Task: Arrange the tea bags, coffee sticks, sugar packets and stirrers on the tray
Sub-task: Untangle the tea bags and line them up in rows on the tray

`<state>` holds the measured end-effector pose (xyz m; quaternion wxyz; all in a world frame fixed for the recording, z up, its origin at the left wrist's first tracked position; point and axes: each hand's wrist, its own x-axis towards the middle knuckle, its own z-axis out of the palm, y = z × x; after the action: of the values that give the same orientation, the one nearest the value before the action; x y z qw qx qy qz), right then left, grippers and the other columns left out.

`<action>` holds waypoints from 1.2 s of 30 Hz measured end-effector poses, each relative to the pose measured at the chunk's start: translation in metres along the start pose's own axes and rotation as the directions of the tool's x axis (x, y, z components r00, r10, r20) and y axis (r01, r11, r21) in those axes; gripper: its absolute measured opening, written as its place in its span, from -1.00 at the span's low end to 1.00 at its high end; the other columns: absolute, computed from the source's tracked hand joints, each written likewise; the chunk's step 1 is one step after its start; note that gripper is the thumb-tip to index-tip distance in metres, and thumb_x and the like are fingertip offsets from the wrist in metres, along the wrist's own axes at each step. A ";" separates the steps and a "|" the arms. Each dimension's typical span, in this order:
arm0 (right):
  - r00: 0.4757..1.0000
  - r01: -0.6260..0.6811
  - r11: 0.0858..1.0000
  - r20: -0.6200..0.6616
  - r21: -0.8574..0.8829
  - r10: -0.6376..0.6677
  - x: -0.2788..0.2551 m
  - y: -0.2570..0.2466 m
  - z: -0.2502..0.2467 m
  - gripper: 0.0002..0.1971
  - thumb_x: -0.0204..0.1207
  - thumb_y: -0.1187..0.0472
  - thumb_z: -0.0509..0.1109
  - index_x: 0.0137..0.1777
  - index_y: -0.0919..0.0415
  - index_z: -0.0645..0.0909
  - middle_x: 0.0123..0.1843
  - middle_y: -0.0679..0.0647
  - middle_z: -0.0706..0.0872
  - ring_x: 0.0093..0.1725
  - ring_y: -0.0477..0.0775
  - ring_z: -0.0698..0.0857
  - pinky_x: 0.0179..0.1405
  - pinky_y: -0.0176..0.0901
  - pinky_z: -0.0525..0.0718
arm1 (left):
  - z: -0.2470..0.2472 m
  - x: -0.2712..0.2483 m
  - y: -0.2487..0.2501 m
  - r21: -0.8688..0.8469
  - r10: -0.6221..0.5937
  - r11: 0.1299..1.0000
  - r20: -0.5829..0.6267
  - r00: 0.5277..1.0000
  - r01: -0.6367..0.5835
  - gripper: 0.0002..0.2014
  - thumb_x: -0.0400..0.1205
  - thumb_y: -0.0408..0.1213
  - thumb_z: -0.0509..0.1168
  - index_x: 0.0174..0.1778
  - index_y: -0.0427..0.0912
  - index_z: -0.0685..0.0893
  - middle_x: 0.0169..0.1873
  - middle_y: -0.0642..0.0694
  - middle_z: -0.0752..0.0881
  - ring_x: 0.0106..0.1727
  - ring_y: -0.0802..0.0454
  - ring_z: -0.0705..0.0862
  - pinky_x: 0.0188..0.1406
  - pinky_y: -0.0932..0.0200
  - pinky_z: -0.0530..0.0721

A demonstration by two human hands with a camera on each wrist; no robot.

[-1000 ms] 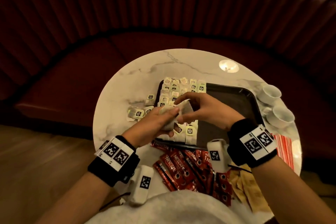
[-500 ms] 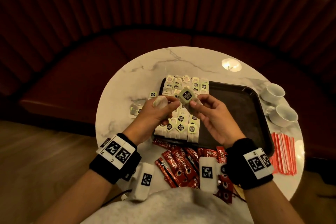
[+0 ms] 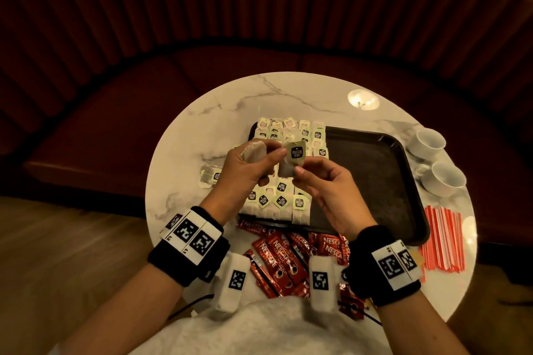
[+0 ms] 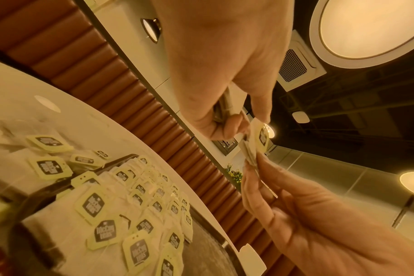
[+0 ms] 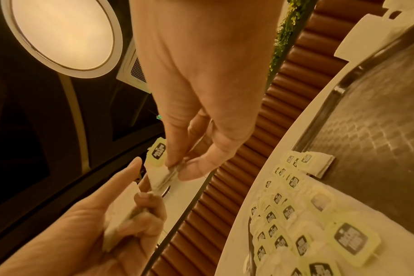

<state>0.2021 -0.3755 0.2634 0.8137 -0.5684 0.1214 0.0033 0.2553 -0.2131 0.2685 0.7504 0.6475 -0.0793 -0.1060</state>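
Observation:
Both hands hover above the left part of the black tray (image 3: 375, 181), where several tea bags (image 3: 281, 199) with dark-printed tags lie in rows. My left hand (image 3: 268, 155) grips a white tea bag pouch (image 3: 253, 153) in its curled fingers. Thumb and forefinger of my right hand (image 3: 297, 174) pinch a second tea bag (image 3: 288, 167) by its lower end, its tag (image 3: 297, 151) upright. The left thumb tip lies beside that tag. The right wrist view shows the same pinch (image 5: 173, 171) on this bag (image 5: 161, 177). Red coffee sticks (image 3: 282, 253) lie heaped before the tray. Red-and-white stirrers (image 3: 444, 239) lie at its right.
Two white cups (image 3: 427, 143) (image 3: 444, 179) stand at the round marble table's (image 3: 202, 112) right edge. A few loose tea bags (image 3: 210, 177) lie on the table left of the tray. A dark red curved bench (image 3: 144, 95) wraps the far side.
Both hands have come up from the tray's tea bag rows. The right hand has drawn one tea bag away from the left hand and now holds it upright, tag on top.

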 end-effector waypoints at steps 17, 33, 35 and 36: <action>1.000 0.006 0.999 -0.030 0.042 -0.004 0.001 0.005 -0.004 -0.76 0.34 0.28 0.52 0.01 0.30 0.73 0.02 0.23 0.81 0.06 0.10 0.80 0.08 -0.18 0.77 | -0.002 0.001 -0.008 0.105 -0.079 0.992 0.090 0.993 0.069 -0.79 0.49 -0.42 0.53 -0.01 -0.36 0.71 -0.25 -0.06 0.73 -0.32 0.17 0.59 -0.47 0.32 0.51; 0.907 -0.280 0.908 -0.397 -0.312 0.143 0.085 0.017 -0.103 -0.81 0.62 0.45 0.36 0.19 0.49 0.62 -0.18 0.17 0.68 -0.22 0.01 0.66 -0.34 -0.39 0.74 | -0.010 -0.014 -0.031 -0.137 -0.450 0.882 0.038 0.892 0.451 -0.85 0.73 -0.25 0.25 0.17 -0.21 0.52 -0.19 -0.18 0.71 -0.30 0.00 0.77 -0.39 0.19 0.74; 0.897 -0.334 0.880 -0.400 -0.337 0.187 0.096 0.022 -0.104 -0.90 0.61 0.47 0.36 0.09 0.47 0.62 -0.21 0.20 0.67 -0.26 0.05 0.65 -0.43 -0.37 0.73 | -0.008 -0.017 -0.032 -0.193 -0.473 0.859 0.054 0.880 0.474 -0.88 0.75 -0.31 0.19 0.17 -0.21 0.43 -0.20 -0.22 0.73 -0.29 -0.09 0.78 -0.37 0.14 0.77; 0.892 -0.363 0.862 -0.400 -0.355 0.211 0.102 0.024 -0.103 -0.96 0.61 0.48 0.36 0.01 0.45 0.62 -0.22 0.21 0.67 -0.27 0.06 0.65 -0.46 -0.36 0.73 | -0.007 -0.018 -0.033 -0.214 -0.480 0.849 0.066 0.875 0.482 -0.88 0.75 -0.34 0.17 0.17 -0.21 0.40 -0.20 -0.24 0.74 -0.28 -0.12 0.79 -0.35 0.12 0.78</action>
<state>0.2775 -0.4761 0.1867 0.6277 -0.6964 0.3440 0.0519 0.2382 -0.2061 0.2356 0.7676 0.5575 0.0941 -0.3018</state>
